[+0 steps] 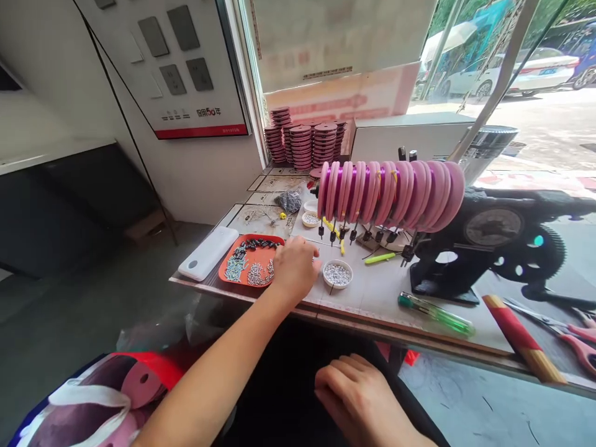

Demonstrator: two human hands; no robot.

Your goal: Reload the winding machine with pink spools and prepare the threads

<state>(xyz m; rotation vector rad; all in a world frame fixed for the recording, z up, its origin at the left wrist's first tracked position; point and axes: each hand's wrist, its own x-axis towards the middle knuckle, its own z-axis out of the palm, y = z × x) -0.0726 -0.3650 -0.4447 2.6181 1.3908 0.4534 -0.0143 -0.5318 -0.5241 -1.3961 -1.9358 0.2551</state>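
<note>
My left hand (295,267) is closed over the right edge of an orange tray (223,270). Its fingertips are turned away, so anything in them is hidden. In the tray lie small black parts (242,250), pale blue-green pieces (236,268) and silvery bits (257,273). Just right of that hand stands a white bowl (338,284) of small whitish pieces. Low over my lap, my right hand (356,394) is curled, its palm out of sight. Beyond the bowl, a row of pink discs (386,195) sits on a dark metal hand-cranked machine (493,230), with small dark clips hanging below.
A white power bank-like slab (209,253) lies left of the tray. Pink discs (302,148) are stacked at the back. A green-handled screwdriver (435,315), a brush (524,338) and scissors (577,341) lie along the right front. A bag (88,406) stands below left.
</note>
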